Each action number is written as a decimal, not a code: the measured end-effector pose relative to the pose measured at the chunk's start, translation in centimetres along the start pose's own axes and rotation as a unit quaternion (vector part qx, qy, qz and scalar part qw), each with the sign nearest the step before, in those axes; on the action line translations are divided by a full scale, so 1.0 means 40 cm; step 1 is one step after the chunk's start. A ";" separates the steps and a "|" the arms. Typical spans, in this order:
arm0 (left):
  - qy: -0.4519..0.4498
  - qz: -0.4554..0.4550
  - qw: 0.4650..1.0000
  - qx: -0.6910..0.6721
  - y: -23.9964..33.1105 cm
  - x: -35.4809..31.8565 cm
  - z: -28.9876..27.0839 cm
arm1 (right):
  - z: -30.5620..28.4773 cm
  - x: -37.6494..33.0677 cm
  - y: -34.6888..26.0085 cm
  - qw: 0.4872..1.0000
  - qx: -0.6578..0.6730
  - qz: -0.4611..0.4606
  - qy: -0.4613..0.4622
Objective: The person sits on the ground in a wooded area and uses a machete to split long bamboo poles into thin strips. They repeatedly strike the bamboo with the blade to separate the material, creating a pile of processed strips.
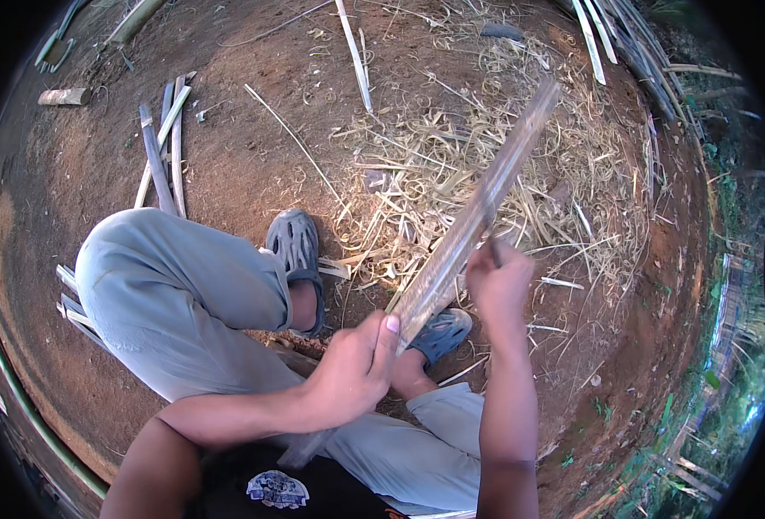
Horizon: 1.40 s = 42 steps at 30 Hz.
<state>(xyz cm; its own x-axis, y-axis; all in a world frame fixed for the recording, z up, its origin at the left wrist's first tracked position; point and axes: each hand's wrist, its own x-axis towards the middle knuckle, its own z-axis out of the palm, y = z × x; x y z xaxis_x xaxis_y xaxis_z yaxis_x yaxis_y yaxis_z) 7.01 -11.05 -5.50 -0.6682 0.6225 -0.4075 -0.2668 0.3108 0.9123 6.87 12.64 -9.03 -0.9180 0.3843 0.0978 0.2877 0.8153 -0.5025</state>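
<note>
A long, flat bamboo slat [472, 227] runs slantwise from my lap up to the far right, its surface blurred by motion. My left hand [352, 370] is wrapped round its lower part, with the thumb lying on top. To the right of the slat, my right hand [502, 284] is closed on a knife [492, 248]. Only a short dark piece of the knife shows, close to the slat's right edge; I cannot tell whether it touches. The slat's lower end reaches back over my thigh, past my left wrist.
Curly pale shavings [452, 164] lie heaped on the earth beyond my feet. Several split strips [164, 151] rest at the left, near a short cut piece [64, 97]. My bent knee [131, 259] and clog-shod feet [294, 251] are close to the work. Poles [638, 52] lie at far right.
</note>
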 end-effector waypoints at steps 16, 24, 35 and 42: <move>-0.006 0.053 0.999 0.009 -0.050 -0.023 0.003 | -0.024 0.022 0.013 0.966 0.118 0.229 -0.033; -0.014 0.129 0.990 0.062 -0.078 -0.011 0.033 | -0.123 0.300 0.401 0.978 -0.038 0.176 0.109; -0.044 0.128 0.988 0.078 0.037 -0.054 -0.103 | -0.308 0.271 -0.110 0.810 0.490 0.321 -0.004; -0.033 0.168 0.972 0.161 0.082 -0.090 -0.108 | -0.362 0.287 -0.218 0.809 0.559 0.181 -0.010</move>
<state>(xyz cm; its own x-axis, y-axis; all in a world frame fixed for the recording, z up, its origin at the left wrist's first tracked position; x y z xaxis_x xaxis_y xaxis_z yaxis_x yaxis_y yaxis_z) 5.54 -15.40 -0.87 -0.6315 0.7689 -0.1001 0.1977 0.2845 0.9381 -2.24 16.22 8.93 -0.8368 0.4935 -0.2373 0.1225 -0.2536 -0.9595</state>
